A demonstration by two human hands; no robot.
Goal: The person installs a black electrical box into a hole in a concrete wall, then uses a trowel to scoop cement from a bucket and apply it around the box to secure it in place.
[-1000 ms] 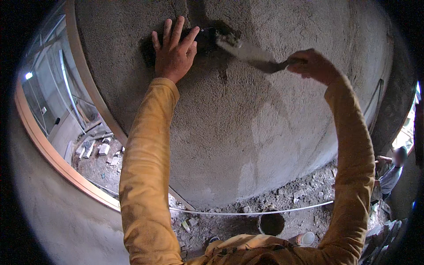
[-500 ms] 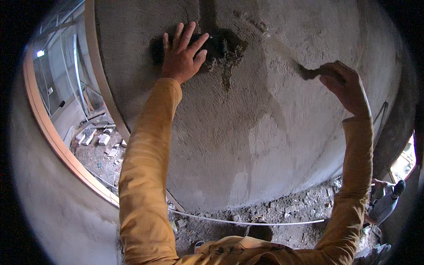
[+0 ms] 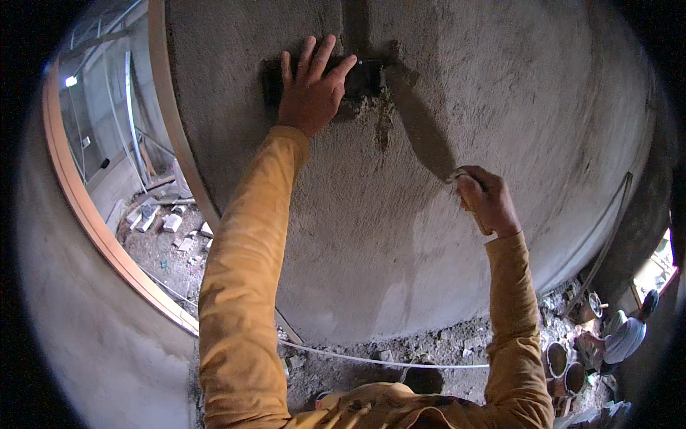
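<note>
My left hand (image 3: 312,94) lies with fingers spread over a dark box (image 3: 369,77), perhaps an electrical box, set in the grey plastered wall (image 3: 343,250). The hand hides much of the box. To the right, my right hand (image 3: 490,201) is closed round the wooden handle of a trowel (image 3: 423,123). Its long blade slants up and left, and its tip is at the right end of the box. Rough wet mortar (image 3: 382,118) clings below that end. A darker vertical strip (image 3: 355,28) runs up the wall above the box.
An orange-brown frame (image 3: 78,204) borders an opening at left, with blocks (image 3: 172,223) and rubble beyond. A white pipe (image 3: 386,362) crosses the rubble floor below. At lower right a person (image 3: 622,339) bends near some buckets (image 3: 574,377).
My right hand has come down and left with the trowel, whose blade has swung from the upper right to the box's right end. My left hand stays on the box.
</note>
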